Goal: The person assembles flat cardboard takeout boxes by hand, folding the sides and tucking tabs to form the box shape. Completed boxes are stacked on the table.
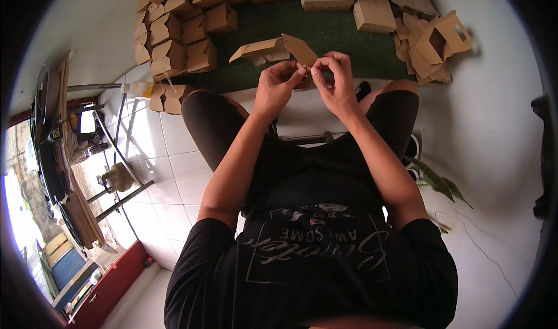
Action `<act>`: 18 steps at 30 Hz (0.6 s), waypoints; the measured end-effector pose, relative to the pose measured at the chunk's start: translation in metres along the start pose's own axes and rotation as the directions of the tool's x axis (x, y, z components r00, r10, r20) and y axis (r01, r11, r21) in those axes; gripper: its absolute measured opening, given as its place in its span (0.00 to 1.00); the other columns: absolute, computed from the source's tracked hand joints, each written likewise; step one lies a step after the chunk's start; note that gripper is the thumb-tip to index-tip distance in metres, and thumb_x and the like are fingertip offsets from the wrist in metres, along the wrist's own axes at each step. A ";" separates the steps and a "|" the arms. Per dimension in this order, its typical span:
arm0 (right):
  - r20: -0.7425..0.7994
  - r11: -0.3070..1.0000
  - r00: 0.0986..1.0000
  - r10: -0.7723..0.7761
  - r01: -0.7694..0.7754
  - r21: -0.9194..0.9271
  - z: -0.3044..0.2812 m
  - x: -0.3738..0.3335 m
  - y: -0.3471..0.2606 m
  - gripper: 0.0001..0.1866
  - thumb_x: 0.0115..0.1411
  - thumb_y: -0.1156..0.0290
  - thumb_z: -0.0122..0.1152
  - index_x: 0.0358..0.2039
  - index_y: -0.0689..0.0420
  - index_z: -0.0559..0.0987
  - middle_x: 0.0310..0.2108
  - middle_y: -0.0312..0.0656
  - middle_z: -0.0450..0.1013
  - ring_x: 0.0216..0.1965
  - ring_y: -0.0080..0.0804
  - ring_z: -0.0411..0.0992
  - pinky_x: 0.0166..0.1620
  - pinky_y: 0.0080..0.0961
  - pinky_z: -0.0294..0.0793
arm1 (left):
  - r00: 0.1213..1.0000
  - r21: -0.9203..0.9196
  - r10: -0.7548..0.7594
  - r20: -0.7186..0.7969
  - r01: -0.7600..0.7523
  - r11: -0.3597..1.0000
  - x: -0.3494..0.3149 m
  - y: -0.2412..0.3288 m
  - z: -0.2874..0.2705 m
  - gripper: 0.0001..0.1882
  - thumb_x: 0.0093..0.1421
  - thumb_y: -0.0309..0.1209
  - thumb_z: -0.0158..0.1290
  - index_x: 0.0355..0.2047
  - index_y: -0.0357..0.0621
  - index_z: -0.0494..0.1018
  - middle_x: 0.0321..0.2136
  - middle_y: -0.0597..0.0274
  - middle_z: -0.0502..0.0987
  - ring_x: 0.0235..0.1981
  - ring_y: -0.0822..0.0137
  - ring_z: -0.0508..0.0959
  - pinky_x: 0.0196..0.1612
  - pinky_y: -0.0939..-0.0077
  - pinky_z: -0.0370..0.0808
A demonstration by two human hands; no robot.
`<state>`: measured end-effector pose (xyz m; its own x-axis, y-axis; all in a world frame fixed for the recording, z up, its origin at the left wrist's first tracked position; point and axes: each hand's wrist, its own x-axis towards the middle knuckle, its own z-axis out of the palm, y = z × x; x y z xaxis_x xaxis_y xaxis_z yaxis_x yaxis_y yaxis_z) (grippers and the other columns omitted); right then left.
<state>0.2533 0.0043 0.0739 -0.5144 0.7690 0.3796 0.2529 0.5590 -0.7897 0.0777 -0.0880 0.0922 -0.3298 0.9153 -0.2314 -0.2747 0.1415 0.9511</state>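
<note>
Both hands meet over the near edge of the green mat. My left hand (276, 86) is closed in a pinch, its fingertips on the near end of a brown cardboard box piece (298, 49). My right hand (337, 86) pinches the same piece from the other side, thumb and forefinger close to the left fingertips. One flap of the cardboard stands up beyond my fingers. Just left of it, a bent cardboard panel (258, 51) rests over the mat; whether it joins the held piece I cannot tell. My fingers hide the part being gripped.
Folded cardboard boxes (167, 30) are stacked at the far left, with more along the far edge. Flat cardboard and an open box (440, 40) lie at the right. A bottle (138, 89) stands by a metal-legged rack at left. A plant (440, 182) is right of my knee.
</note>
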 end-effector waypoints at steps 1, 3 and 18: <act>-0.004 1.000 1.000 -0.006 0.006 0.003 -0.002 0.001 -0.004 0.08 0.77 0.68 0.72 0.51 0.57 0.85 0.57 0.42 0.70 0.52 0.31 0.82 0.45 0.28 0.90 | 1.000 -0.005 0.001 0.001 -0.001 1.000 -0.002 0.005 0.001 0.13 0.78 0.31 0.66 0.52 0.30 0.84 0.42 0.58 0.91 0.43 0.69 0.91 0.52 0.71 0.88; -0.012 0.999 0.999 -0.035 0.035 -0.001 -0.007 0.004 -0.012 0.07 0.77 0.69 0.72 0.50 0.56 0.85 0.57 0.42 0.70 0.52 0.30 0.82 0.43 0.27 0.91 | 1.000 0.034 0.006 -0.011 -0.005 0.999 -0.006 0.015 0.004 0.13 0.78 0.31 0.66 0.53 0.30 0.84 0.43 0.57 0.91 0.44 0.69 0.91 0.52 0.72 0.87; -0.028 0.997 0.997 -0.071 0.072 0.023 -0.023 0.011 -0.036 0.06 0.77 0.71 0.72 0.49 0.59 0.86 0.56 0.42 0.75 0.51 0.32 0.84 0.49 0.26 0.91 | 0.983 0.269 0.186 0.000 -0.179 0.946 -0.021 0.029 0.010 0.13 0.79 0.31 0.65 0.53 0.31 0.84 0.41 0.60 0.90 0.43 0.73 0.87 0.50 0.72 0.84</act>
<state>0.2571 -0.0007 0.1177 -0.5079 0.7355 0.4484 0.1965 0.6057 -0.7710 0.0857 -0.0996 0.1264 -0.3755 0.9255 -0.0506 0.0424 0.0717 0.9965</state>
